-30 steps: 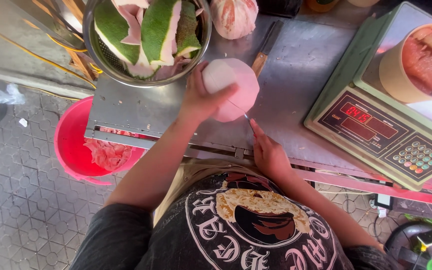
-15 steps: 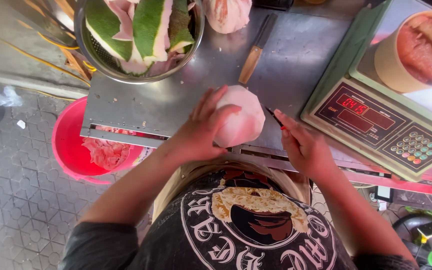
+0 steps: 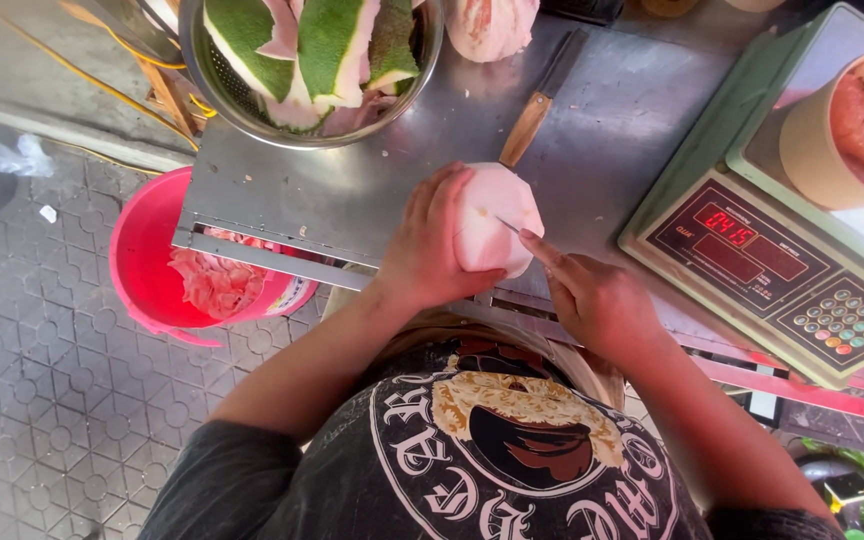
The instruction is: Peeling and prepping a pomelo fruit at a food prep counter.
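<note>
My left hand (image 3: 430, 250) grips the peeled pale-pink pomelo (image 3: 492, 220) at the steel table (image 3: 352, 190) edge while my right hand (image 3: 592, 295) is closed on a small blade scoring it; green rind fills the bowl (image 3: 214, 75) at eleven o'clock, so peeling looks done and segmenting remains.

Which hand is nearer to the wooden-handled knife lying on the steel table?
Left. The left hand cups the peeled pale fruit just below the knife handle's end. The right hand sits lower and to the right, farther from it, its fingertips at the fruit.
</note>
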